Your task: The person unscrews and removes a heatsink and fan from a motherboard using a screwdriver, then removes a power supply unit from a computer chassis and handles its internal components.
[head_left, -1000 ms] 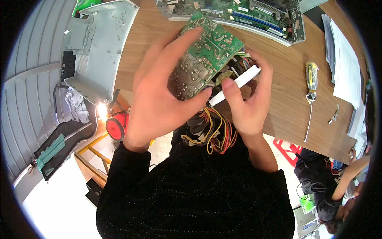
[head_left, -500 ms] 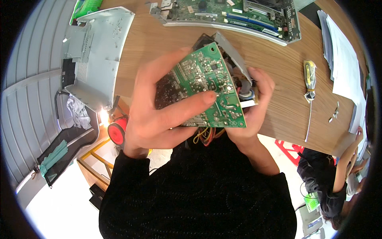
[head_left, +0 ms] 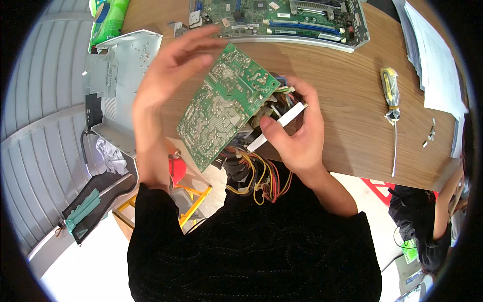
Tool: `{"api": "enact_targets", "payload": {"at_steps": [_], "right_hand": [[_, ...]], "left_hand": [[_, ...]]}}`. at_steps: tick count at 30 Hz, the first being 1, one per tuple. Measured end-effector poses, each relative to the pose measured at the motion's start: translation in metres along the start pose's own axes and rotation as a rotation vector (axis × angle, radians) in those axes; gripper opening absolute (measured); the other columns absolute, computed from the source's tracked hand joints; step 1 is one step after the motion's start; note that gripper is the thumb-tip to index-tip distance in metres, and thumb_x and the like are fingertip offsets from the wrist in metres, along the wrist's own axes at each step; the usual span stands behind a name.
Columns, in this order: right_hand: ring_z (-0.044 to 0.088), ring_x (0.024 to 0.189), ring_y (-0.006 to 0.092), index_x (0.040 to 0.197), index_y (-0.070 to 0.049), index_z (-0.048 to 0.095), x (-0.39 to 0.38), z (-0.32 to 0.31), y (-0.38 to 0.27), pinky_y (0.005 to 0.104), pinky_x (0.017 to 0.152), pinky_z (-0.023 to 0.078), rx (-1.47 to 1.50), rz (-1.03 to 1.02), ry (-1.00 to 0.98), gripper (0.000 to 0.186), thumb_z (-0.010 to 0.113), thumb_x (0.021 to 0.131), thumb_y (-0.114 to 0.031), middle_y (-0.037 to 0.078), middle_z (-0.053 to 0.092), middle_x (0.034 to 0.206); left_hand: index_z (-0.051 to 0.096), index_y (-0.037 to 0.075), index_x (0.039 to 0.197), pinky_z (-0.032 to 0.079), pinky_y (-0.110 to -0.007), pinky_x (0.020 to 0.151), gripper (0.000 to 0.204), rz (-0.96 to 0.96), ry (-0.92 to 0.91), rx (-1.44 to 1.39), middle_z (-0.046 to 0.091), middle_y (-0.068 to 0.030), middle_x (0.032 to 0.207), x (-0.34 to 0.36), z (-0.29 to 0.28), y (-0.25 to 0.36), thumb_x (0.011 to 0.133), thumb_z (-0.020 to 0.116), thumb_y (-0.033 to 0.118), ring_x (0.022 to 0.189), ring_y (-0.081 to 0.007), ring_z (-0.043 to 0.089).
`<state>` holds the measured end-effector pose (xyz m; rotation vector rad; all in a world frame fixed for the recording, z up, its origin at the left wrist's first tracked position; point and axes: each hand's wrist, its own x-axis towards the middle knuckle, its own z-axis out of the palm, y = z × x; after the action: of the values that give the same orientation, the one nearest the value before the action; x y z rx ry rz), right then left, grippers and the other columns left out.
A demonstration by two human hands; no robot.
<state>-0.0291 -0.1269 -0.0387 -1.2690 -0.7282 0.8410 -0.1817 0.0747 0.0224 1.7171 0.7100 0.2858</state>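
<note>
A green power supply board (head_left: 221, 108) is held up in front of me, tilted, its soldered underside facing up. My right hand (head_left: 302, 126) grips it from the right, the thumb pressing by a white strip (head_left: 277, 127) and the fingers behind the components. Yellow, red, orange and black wires (head_left: 266, 178) hang from its lower side toward my lap. Raised beside the board's upper left edge, my left hand (head_left: 173, 70) is empty, fingers apart and slightly blurred. Parts on the board's other face are mostly hidden.
Across the wooden table's far side lies a computer chassis with a motherboard (head_left: 261, 25). A grey metal cover (head_left: 136, 65) with loose screws sits left, near a green package (head_left: 111, 22). Right are a yellow-handled screwdriver (head_left: 390, 90), small metal pieces (head_left: 430, 135), papers (head_left: 440, 75) and another person's arm (head_left: 443, 206).
My left hand has let go of the board and moved up and left. The board has turned and shifted left and down in my right hand, bringing more of the wires into view.
</note>
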Motion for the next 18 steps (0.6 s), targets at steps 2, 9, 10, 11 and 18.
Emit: {"api": "enact_targets", "payload": {"at_steps": [2, 9, 10, 11, 18], "right_hand": [[0.060, 0.112, 0.0252, 0.131, 0.001, 0.053, 0.001, -0.002, -0.001, 0.0366, 0.099, 0.048, -0.019, 0.001, -0.018, 0.063, 0.081, 0.075, -0.005, 0.016, 0.058, 0.121], [0.052, 0.126, 0.0229, 0.141, 0.002, 0.046, 0.003, -0.007, 0.000, 0.0369, 0.110, 0.040, -0.150, -0.141, -0.085, 0.068, 0.075, 0.080, -0.004, 0.014, 0.052, 0.133], [0.059, 0.119, 0.0310, 0.132, 0.000, 0.057, 0.004, -0.004, 0.001, 0.0383, 0.100, 0.049, -0.109, -0.171, -0.002, 0.067, 0.082, 0.071, -0.004, 0.020, 0.055, 0.132], [0.060, 0.119, 0.0312, 0.132, 0.001, 0.057, 0.004, -0.004, -0.001, 0.0383, 0.099, 0.050, -0.143, -0.222, -0.004, 0.066, 0.083, 0.070, -0.004, 0.021, 0.055, 0.133], [0.060, 0.119, 0.0303, 0.130, 0.003, 0.061, 0.003, -0.013, -0.002, 0.0381, 0.098, 0.050, -0.142, -0.367, 0.005, 0.066, 0.083, 0.068, -0.003, 0.021, 0.058, 0.133]], "left_hand": [[0.050, -0.006, 0.146, 0.050, -0.035, 0.104, 0.051, -0.044, -0.075, -0.007, 0.066, -0.0155, 0.134, 0.012, 0.009, -0.022, 0.102, 0.057, 0.019, 0.120, -0.0205, 0.063], [0.070, -0.002, 0.122, 0.055, -0.032, 0.089, 0.031, 0.032, -0.005, -0.107, 0.075, -0.0086, 0.113, -0.003, 0.046, -0.022, 0.092, 0.068, 0.002, 0.101, -0.0148, 0.069], [0.070, -0.002, 0.122, 0.055, -0.031, 0.089, 0.030, 0.072, 0.037, -0.058, 0.074, -0.0087, 0.111, -0.006, 0.049, -0.020, 0.092, 0.067, 0.003, 0.101, -0.0145, 0.069], [0.070, -0.001, 0.121, 0.054, -0.030, 0.089, 0.029, 0.109, 0.081, -0.008, 0.074, -0.0087, 0.110, -0.008, 0.052, -0.019, 0.092, 0.065, 0.004, 0.100, -0.0142, 0.068], [0.074, -0.002, 0.111, 0.056, -0.028, 0.078, 0.022, 0.120, -0.033, 0.004, 0.076, -0.0078, 0.097, 0.016, 0.039, -0.046, 0.092, 0.066, 0.005, 0.087, -0.0124, 0.069]]}}
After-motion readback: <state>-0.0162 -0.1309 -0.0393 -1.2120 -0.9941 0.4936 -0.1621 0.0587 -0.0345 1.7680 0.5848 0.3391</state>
